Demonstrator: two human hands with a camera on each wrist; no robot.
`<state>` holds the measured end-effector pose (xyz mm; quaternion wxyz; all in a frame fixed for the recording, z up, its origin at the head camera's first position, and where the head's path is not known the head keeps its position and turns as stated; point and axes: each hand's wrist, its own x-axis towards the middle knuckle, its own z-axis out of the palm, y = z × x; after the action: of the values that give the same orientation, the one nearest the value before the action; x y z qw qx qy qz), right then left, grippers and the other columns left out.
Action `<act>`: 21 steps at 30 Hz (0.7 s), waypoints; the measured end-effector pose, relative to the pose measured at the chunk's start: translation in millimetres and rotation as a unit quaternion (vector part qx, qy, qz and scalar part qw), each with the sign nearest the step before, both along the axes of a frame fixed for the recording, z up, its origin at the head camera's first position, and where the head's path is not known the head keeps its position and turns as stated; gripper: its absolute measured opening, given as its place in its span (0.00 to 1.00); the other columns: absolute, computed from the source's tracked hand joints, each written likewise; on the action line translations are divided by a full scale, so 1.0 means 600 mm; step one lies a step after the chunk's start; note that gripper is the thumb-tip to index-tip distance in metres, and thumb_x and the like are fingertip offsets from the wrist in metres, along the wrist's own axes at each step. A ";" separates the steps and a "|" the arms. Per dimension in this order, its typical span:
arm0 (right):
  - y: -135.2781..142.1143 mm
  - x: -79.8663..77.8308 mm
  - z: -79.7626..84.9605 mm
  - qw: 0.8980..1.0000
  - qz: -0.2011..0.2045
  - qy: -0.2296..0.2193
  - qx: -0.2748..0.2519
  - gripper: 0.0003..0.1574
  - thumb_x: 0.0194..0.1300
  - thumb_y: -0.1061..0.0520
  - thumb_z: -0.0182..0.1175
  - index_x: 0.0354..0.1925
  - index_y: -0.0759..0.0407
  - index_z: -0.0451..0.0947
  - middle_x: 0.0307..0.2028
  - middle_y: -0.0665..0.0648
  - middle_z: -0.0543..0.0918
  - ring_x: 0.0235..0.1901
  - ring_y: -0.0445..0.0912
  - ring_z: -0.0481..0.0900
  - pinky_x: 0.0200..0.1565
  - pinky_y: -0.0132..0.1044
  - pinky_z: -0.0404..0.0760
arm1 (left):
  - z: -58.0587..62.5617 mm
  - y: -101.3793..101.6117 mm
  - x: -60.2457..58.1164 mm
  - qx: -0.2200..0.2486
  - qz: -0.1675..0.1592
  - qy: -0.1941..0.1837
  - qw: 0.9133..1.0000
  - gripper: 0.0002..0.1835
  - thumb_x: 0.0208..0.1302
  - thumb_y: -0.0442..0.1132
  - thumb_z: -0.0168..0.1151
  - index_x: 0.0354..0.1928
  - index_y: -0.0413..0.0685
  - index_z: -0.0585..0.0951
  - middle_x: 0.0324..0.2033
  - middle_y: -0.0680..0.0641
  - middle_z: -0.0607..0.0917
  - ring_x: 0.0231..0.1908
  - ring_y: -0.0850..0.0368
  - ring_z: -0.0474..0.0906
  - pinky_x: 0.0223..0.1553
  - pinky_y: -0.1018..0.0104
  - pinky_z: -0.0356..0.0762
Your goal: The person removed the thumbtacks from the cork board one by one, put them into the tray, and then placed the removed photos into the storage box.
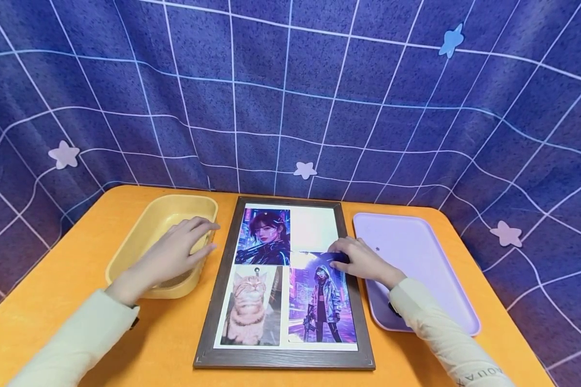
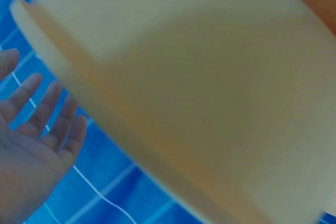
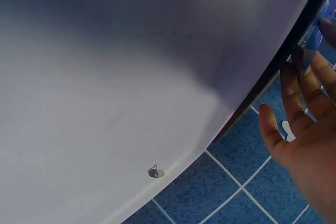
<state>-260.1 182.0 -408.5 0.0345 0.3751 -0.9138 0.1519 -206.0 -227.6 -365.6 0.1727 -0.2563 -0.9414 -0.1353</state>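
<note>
My right hand [image 1: 360,260] pinches the top right corner of a picture card [image 1: 321,301] of a hooded figure, thumb on its face. In the right wrist view that glossy card [image 3: 310,43] shows between thumb and fingers [image 3: 289,90]. The card overlaps the lower right of a dark-framed white board [image 1: 314,228]. A portrait card [image 1: 263,236] lies at the board's upper left, and a cat photo [image 1: 249,309] with a small silver pin [image 1: 257,270] at its top lies below it. My left hand [image 1: 176,252], fingers [image 2: 39,114] spread and holding nothing, hovers over a yellow tray [image 1: 162,207].
A shallow lilac tray [image 1: 418,252] stands right of the board, under my right forearm. One silver thumbtack [image 3: 156,173] lies in it. Both trays and the board sit on an orange table [image 1: 164,349], with a blue gridded cloth [image 1: 261,118] hanging behind.
</note>
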 end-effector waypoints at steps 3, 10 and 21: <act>0.000 0.000 -0.002 1.000 0.001 0.002 -0.003 0.14 0.57 0.52 0.62 0.41 0.57 0.79 0.39 0.52 0.82 0.42 0.47 0.76 0.49 0.48 0.71 | -0.003 -0.024 -0.003 0.003 0.023 0.018 1.000 0.20 0.60 0.45 0.59 0.53 0.48 0.75 0.47 0.46 0.77 0.48 0.44 0.73 0.48 0.47 0.68; 0.001 -0.001 -0.005 1.000 -0.008 -0.005 -0.003 0.14 0.57 0.52 0.63 0.41 0.56 0.79 0.39 0.51 0.82 0.42 0.47 0.76 0.49 0.47 0.71 | 0.002 -0.077 -0.007 0.016 0.066 0.050 0.996 0.21 0.56 0.41 0.62 0.51 0.44 0.75 0.46 0.41 0.78 0.46 0.40 0.74 0.42 0.42 0.69; 0.000 0.002 0.000 1.000 -0.006 -0.001 0.001 0.14 0.58 0.52 0.62 0.42 0.57 0.79 0.40 0.53 0.82 0.43 0.48 0.75 0.49 0.49 0.70 | 0.017 -0.158 -0.006 0.046 0.151 -0.017 0.987 0.22 0.60 0.42 0.59 0.54 0.39 0.72 0.49 0.32 0.74 0.46 0.33 0.70 0.39 0.38 0.67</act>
<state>-258.9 181.8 -408.7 0.0342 0.3697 -0.9161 0.1516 -209.8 -322.5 -355.3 0.1867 -0.1006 -0.9648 -0.1554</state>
